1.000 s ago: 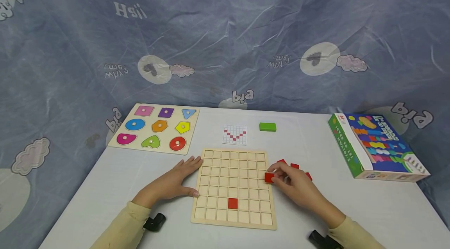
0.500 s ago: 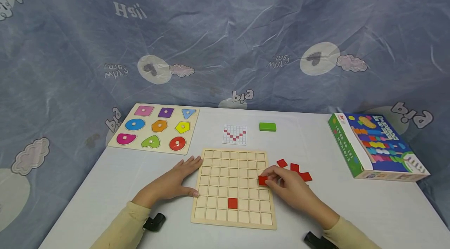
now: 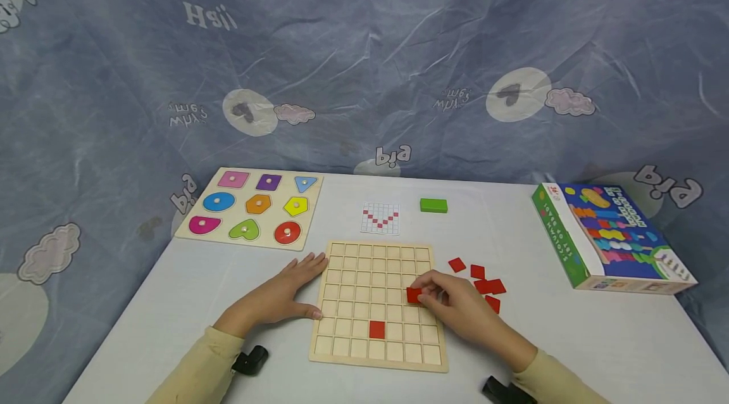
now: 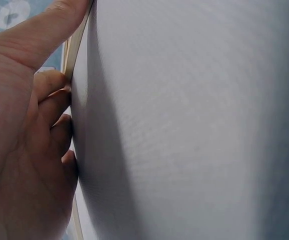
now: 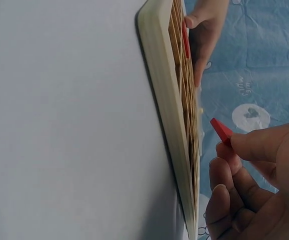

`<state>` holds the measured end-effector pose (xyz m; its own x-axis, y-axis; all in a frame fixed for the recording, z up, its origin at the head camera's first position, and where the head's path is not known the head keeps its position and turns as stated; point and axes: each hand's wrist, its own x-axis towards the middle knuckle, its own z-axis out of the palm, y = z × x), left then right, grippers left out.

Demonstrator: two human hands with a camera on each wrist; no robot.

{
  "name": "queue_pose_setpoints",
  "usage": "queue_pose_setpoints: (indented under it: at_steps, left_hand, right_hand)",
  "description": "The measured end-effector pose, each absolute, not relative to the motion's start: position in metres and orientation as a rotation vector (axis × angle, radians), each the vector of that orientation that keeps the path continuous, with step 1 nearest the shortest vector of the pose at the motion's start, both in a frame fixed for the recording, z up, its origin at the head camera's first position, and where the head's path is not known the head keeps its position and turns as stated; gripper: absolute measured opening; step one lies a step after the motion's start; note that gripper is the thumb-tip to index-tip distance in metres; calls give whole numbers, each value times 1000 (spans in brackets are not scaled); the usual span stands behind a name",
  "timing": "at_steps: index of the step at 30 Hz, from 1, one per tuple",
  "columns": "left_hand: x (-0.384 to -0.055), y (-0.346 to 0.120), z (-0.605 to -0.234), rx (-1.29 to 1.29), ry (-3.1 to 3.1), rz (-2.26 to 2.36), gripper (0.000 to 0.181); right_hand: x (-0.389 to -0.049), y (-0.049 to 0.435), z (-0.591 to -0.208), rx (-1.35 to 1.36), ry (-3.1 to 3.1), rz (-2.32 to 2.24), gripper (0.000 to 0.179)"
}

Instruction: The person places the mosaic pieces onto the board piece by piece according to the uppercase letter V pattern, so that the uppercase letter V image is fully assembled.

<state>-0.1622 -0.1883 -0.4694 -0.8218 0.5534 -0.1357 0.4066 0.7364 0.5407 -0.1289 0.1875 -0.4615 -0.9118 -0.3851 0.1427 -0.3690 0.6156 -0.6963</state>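
A wooden grid board lies in the middle of the white table, with one red square tile set in a cell of its second row from the front. My left hand rests along the board's left edge, fingers and thumb stretched out against the rim. Over the right half of the board, my right hand pinches another red tile between thumb and fingertips. The right wrist view shows this pinched tile tilted and raised above the board's cells.
Several loose red tiles lie right of the board. Behind it are a printed pattern card and a green block. A shape puzzle board sits at back left, and a colourful game box at back right.
My right hand has moved left, carrying the red tile from the board's right edge inward over the cells. More of the loose tiles now show. The left hand has stayed put.
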Motion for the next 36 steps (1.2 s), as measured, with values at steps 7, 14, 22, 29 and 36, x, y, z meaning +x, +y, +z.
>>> queue_pose_setpoints:
  at_steps: [7,14,22,29,36]
  left_hand:
    - [-162,-189,-469,769,2653,736,106]
    - [-162,-189,-470,768,2653,733,107]
    - [-163,-188,-472,764,2650,743,108]
    - [-163,-188,-471,742,2641,756,107]
    - [-163,-188,-472,739,2660,726,108]
  right_hand:
    - [-128,176,-460,-678,2751,-1197,20]
    - [-128,164,-459,-692,2713,-1207,20]
    - [-127,152,-461,-743,2685,-1214,18]
    - [-127,138,-462,-757,2659,-1200,16]
    - [-126,126,-462,-808,2654,-1196,15]
